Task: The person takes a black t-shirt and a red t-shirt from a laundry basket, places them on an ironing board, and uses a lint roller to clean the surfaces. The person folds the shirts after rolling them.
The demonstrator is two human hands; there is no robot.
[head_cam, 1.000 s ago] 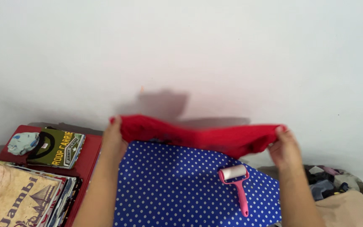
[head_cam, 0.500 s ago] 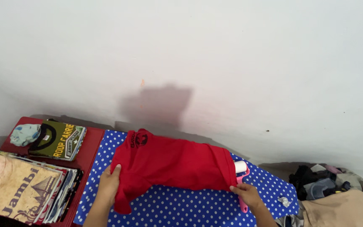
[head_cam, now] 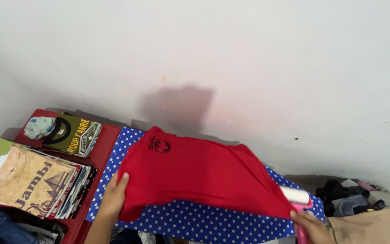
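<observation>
Both hands at red shirt edges | left hand grip flat-open | right hand seemingly clasps roller

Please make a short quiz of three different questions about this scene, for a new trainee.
1. True or false: the red shirt lies spread on the dotted blue board.
2. Which hand presses on the shirt's edge? A) left hand B) right hand
3. Fill in: the right hand is at the pink ____.

Key: 1 true; 2 A; 3 lint roller.
</observation>
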